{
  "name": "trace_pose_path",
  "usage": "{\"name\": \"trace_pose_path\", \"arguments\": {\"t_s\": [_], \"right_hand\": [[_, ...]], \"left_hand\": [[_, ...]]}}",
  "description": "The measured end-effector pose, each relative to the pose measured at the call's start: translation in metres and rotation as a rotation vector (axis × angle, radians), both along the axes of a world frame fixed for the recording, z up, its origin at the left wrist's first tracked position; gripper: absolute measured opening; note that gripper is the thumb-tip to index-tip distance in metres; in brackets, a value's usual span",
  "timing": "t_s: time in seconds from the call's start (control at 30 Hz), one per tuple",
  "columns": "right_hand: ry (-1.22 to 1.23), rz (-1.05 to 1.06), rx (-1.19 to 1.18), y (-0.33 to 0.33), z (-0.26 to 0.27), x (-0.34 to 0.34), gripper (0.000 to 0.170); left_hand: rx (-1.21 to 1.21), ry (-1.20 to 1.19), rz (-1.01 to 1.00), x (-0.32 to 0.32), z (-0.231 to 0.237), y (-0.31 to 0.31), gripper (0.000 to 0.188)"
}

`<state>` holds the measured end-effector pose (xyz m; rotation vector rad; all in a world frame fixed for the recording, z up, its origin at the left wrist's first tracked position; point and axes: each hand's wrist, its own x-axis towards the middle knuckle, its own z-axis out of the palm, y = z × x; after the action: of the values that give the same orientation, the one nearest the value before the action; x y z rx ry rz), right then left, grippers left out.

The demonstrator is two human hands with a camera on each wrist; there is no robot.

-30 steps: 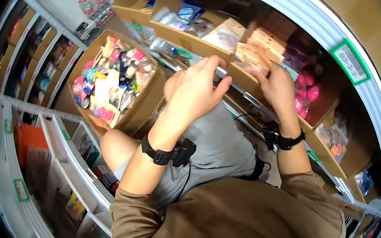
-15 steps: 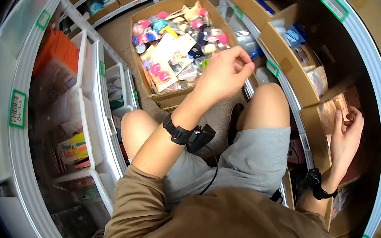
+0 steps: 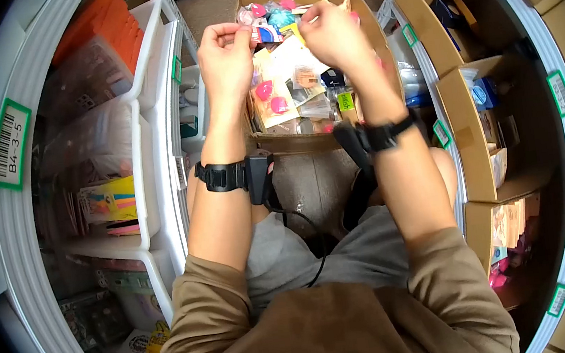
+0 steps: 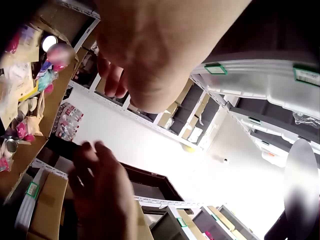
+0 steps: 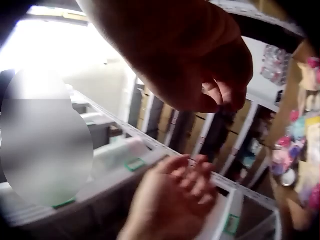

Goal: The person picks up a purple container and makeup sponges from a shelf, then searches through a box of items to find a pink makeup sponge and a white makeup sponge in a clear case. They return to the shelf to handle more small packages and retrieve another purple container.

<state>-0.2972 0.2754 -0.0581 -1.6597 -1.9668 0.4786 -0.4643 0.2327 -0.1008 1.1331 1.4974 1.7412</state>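
Both hands are over a cardboard box [image 3: 286, 144] packed with mixed small goods. My left hand [image 3: 226, 63] is above its left side, fingers loosely bent; its fingertips overlap a small red, white and blue packet [image 3: 269, 34] in the head view. In the right wrist view the left hand [image 5: 172, 192] shows relaxed fingers around nothing. My right hand [image 3: 338, 39], blurred, is over the box's right side with bent fingers. No item shows in the right hand [image 4: 102, 187] in the left wrist view. Below lie pink sponges [image 3: 264, 90] and a pale card [image 3: 284, 59].
Cardboard bins [image 3: 466, 124] line the right shelf; beige packets [image 3: 511, 223] stand in the nearest. White plastic bins [image 3: 143, 147] with bagged goods line the left shelf. Plastic bottles [image 4: 69, 121] are by the far wall. A cable [image 3: 315, 232] hangs from the left wrist camera.
My right hand first held beige packets over the right-hand bin, then let go of them and swung left to the box. The left hand moved left and forward. The head view turned right.
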Motion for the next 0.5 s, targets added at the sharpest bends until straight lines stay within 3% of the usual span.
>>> {"name": "trace_pose_path", "arguments": {"t_s": [0.1,0.17,0.23,0.37,0.5], "right_hand": [[-0.254,-0.001,-0.179,0.051,-0.082,-0.015,0.035],[-0.331,-0.035,-0.270,0.059,-0.149,-0.012,0.051],[-0.379,-0.109,-0.282,0.052,-0.190,-0.016,0.049],[-0.431,-0.155,-0.344,0.048,-0.193,-0.023,0.052],[-0.468,0.057,-0.481,0.061,-0.162,-0.011,0.036]], "left_hand": [[-0.042,-0.027,0.016,-0.007,0.001,-0.002,0.013],[-0.032,-0.046,0.018,-0.007,0.002,-0.002,0.012],[-0.056,-0.059,0.017,-0.007,0.001,0.000,0.011],[-0.028,-0.066,-0.030,0.001,-0.002,0.005,0.011],[-0.061,-0.056,-0.060,0.008,-0.004,0.012,0.011]]}}
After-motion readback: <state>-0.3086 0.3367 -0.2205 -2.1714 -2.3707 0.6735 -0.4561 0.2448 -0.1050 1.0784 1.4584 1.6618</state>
